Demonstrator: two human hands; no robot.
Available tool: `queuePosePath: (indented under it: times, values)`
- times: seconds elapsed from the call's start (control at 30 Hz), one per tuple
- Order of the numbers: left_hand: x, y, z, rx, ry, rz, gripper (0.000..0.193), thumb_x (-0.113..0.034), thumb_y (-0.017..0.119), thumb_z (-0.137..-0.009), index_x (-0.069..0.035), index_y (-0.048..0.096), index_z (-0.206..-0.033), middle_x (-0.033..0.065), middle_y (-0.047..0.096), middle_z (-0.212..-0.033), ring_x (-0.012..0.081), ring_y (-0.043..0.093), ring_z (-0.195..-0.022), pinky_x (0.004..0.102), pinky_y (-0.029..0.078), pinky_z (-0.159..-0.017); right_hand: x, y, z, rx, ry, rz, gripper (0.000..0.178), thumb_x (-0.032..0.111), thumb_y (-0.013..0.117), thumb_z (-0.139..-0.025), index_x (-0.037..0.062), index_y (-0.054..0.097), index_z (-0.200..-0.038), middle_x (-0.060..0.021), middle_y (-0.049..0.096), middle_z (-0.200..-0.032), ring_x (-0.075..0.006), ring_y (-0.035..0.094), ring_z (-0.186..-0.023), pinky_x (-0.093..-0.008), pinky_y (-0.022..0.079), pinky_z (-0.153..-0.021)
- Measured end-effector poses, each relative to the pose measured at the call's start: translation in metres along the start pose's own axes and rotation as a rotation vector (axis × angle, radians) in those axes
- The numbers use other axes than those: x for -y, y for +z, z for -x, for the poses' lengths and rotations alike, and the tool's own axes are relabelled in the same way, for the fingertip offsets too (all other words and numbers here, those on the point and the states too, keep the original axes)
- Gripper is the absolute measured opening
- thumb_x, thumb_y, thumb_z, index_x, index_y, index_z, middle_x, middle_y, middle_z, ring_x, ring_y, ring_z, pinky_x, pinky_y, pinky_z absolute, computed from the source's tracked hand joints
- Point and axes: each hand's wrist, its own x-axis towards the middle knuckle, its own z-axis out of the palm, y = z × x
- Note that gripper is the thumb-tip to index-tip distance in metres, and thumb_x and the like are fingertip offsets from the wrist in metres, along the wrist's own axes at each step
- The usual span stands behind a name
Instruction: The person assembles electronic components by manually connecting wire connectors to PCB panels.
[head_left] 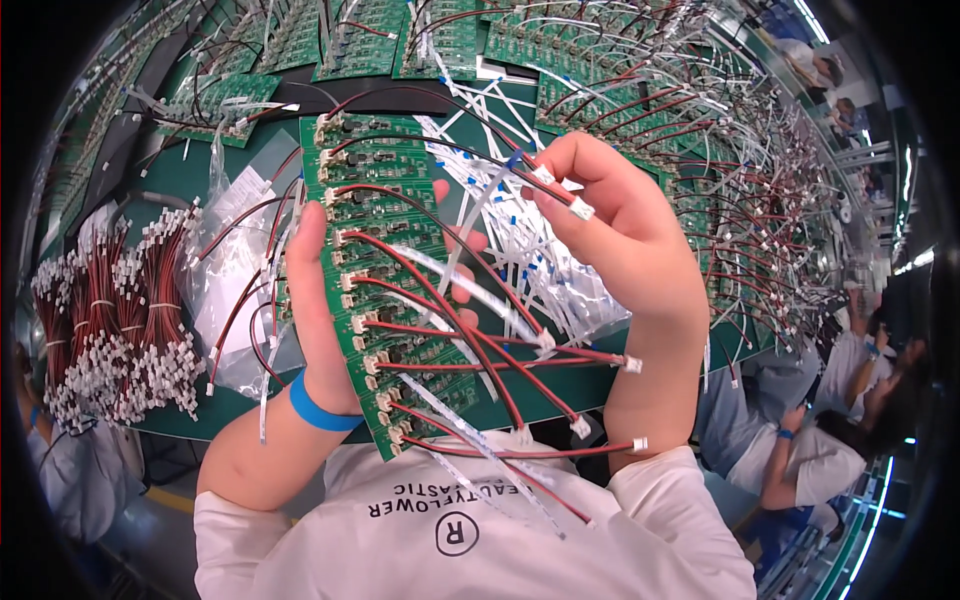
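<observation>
My left hand [318, 320], with a blue wristband [318, 408], grips a long green circuit board panel [385, 290] by its left edge. Its thumb lies along that edge and its fingertips show past the right side. White sockets line the panel's left side, with red-and-black cables [455, 305] and white flat ribbon cables [470, 285] running from them to the right. Near the panel's upper right, my right hand [625, 220] is closed in a pinch on red-and-black cables with white plugs [580, 208]. A ribbon's blue end [515, 158] lies just left of those fingers.
Bundled red-and-black cables [120, 310] lie at the left, beside a clear plastic bag [235, 270]. Loose white ribbon cables [530, 230] spread behind the panel. More wired circuit boards [620, 110] cover the green table's far and right parts. Other people [790, 440] sit on both sides.
</observation>
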Motion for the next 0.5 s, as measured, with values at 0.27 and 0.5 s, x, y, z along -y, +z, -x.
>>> queuePosePath:
  times: [0.27, 0.5]
  values:
    - [-0.002, 0.009, 0.004, -0.032, 0.104, 0.021, 0.086, -0.068, 0.032, -0.079, -0.005, 0.027, -0.137, 0.0187, 0.051, -0.117, 0.0259, 0.054, -0.083, 0.0425, 0.044, -0.068, 0.008, 0.013, 0.002, -0.103, -0.008, 0.109, 0.012, 0.008, 0.065, -0.077, -0.0001, 0.058, -0.080, 0.0018, 0.056, -0.067, -0.0028, 0.047, -0.062, -0.0185, 0.038, -0.054]
    - [0.008, 0.007, 0.004, -0.007, 0.073, 0.007, 0.089, -0.069, 0.031, -0.078, -0.003, 0.027, -0.137, 0.0154, 0.053, -0.114, 0.0257, 0.054, -0.082, 0.0417, 0.044, -0.064, 0.009, 0.023, 0.002, -0.133, -0.051, -0.188, 0.004, 0.000, 0.063, -0.077, -0.0030, 0.061, -0.076, -0.0008, 0.063, -0.070, -0.0002, 0.042, -0.049, -0.0154, 0.028, -0.044]
